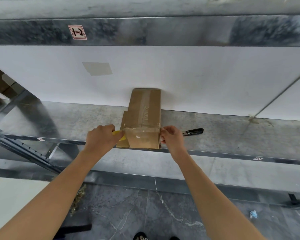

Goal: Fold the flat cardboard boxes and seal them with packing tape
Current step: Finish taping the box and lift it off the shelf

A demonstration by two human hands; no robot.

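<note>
Bottom centre of the frame, nearest: dark tiled floor (128,213) and a shoe tip (140,237).

Mid-frame, left of centre: left hand (102,136), clenched round a yellow tape holder (118,134) mostly hidden in the fist, just beside the left edge of the cardboard box (142,118).

Right of centre: right hand (171,138), fingertips bunched and pinching at the box's right corner, apparently on the end of the tape strip (142,131) stretched across the near face. Clear film, so hard to be sure.

Box lying on the metal shelf (76,118), near end level with the front lip, far end touching the white panel (215,75). One lengthwise band of tape already on top.

Probable troubles from here:
- With uneven pull between the two hands, wrinkles or a skewed strip, leaving the end flaps poorly sealed.
- With slack, film folding onto itself.
- With a tug toward the body, a slide off the lip onto the floor.
- On the left side, a flap edge standing proud, easily missed by the strip.

Just right of the right hand: a box cutter (193,131), near enough to be knocked away or brushed by the wrist. Cannot tell whether blade out or in.
</note>
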